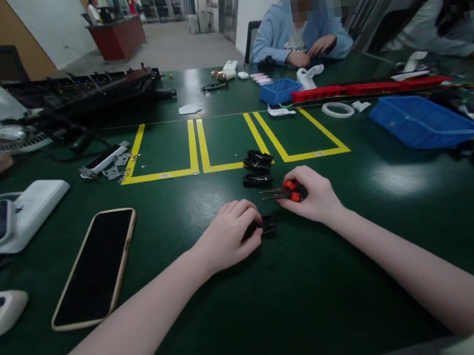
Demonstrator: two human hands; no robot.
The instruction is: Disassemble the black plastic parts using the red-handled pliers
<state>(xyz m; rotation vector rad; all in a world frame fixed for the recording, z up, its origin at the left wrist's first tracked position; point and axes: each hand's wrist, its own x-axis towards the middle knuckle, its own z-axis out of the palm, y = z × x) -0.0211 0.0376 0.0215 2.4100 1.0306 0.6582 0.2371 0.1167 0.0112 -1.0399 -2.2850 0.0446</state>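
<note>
Low over the green table, my left hand (234, 231) is closed around a small black plastic part (268, 225), whose end sticks out to the right past the fingertips. My right hand (315, 195) grips red-handled pliers (291, 190); their thin jaws point left, slightly apart, above and just right of that part. Most of the handles are hidden in the palm. Farther back lie another black part (258, 180) and a small pile of similar black pieces (258, 160), which overlaps the yellow tape.
Yellow tape frames (198, 147) mark the table. On the left lie a phone (94, 269), a white power bank (34, 213) and metal brackets (115, 165). A blue bin (424, 121) and tape roll (337, 109) are at right. A person in blue (271, 36) sits opposite.
</note>
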